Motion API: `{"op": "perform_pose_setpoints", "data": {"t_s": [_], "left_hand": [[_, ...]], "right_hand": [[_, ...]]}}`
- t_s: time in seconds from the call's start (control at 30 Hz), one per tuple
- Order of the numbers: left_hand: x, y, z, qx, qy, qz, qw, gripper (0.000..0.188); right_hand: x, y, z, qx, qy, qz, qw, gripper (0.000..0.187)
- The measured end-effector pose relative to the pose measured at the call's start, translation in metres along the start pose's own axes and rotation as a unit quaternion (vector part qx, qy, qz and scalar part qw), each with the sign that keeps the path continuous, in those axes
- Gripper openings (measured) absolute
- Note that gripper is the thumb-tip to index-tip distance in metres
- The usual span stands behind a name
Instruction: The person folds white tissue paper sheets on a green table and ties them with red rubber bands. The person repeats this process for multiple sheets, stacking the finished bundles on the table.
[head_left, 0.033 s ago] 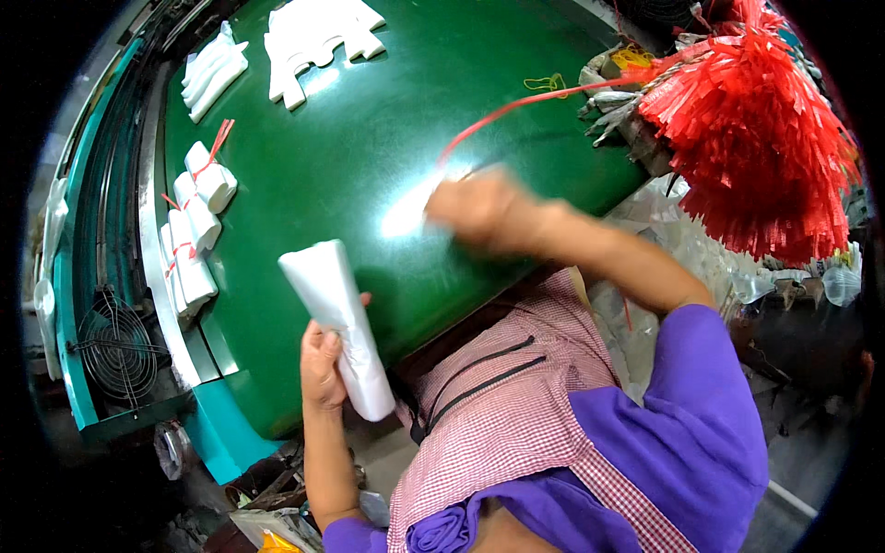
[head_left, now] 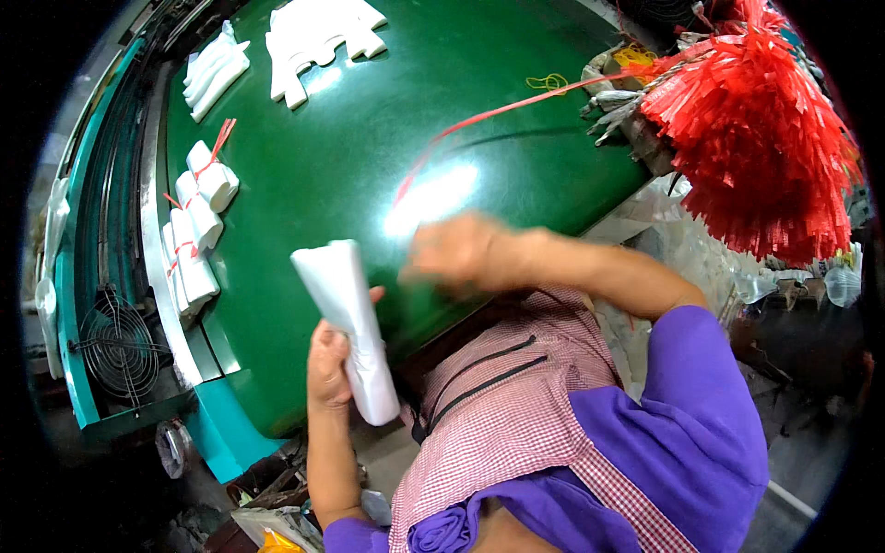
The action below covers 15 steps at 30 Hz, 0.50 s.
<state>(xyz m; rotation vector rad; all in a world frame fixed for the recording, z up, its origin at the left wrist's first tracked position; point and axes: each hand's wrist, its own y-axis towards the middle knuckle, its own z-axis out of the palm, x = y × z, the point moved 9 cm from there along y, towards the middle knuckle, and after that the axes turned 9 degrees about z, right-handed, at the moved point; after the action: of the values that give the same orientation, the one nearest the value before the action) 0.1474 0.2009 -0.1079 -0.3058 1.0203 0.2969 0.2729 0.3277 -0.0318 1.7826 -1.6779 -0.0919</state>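
My left hand [head_left: 332, 361] is closed round a folded roll of white plastic bags [head_left: 348, 323], tilted above the near edge of the green table. The thumb presses on its face, and a fingertip shows past the far side. My right hand [head_left: 461, 253], smeared by motion, is to the right of the roll with its fingers bent in. A thin red plastic strip [head_left: 489, 112] runs through the air from a large red bunch of strips [head_left: 747, 138] toward this hand. Blur and glare hide the strip's near end.
On the green table [head_left: 304, 175], several white rolls tied with red strips [head_left: 197, 221] line the left edge. Loose white bag stacks [head_left: 217, 74] and a larger white pile [head_left: 323, 37] lie at the back. A yellow band [head_left: 548, 83] lies near the hanging bunch.
My right hand has moved left and toward me, and the red strip trails farther left with it. The white roll in my left hand has shifted slightly right.
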Motion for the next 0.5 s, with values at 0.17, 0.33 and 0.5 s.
{"op": "perform_pose_setpoints", "data": {"t_s": [0.17,0.33,0.5], "left_hand": [[0.001,-0.003,0.003,0.051,-0.053,0.002,0.997,0.055],[-0.068,0.044,-0.005,0.01,0.383,0.11,0.917,0.033],[-0.029,0.057,0.056,0.227,0.613,0.132,0.745,0.031]], "right_hand": [[0.026,-0.025,0.049,0.114,0.482,0.32,0.808,0.034],[0.017,-0.046,0.034,0.176,0.272,0.276,0.905,0.016],[0.003,0.015,0.034,0.149,0.481,0.243,0.829,0.02]]}}
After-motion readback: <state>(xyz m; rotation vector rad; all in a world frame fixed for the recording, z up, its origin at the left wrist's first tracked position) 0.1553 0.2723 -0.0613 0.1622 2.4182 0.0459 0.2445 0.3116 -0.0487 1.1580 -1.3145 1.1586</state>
